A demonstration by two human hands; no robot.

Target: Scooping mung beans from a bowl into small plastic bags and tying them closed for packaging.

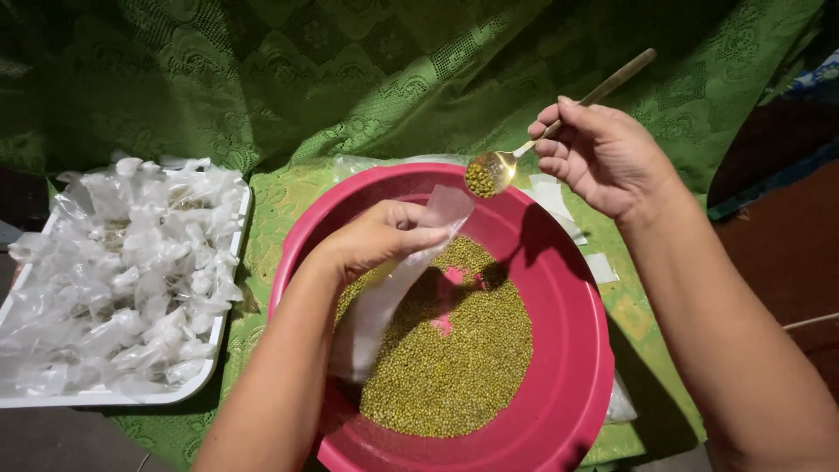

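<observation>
Green lace cloth [350, 79] covers the surface under a pink basin [568, 350]. Right hand [603, 153] fingers pinch a spoon [524, 149], handle slanting up-right; left hand [384, 236] fingers pinch a clear bag [384, 297].

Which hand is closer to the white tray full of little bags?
Left. The left hand holds a clear bag over the pink basin, beside the white tray. The right hand, holding the spoon, is farther away.

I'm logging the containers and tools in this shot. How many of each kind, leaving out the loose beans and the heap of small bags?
Pink basin: 1
White tray: 1
Spoon: 1
Clear bag in the left hand: 1
Total: 4
</observation>
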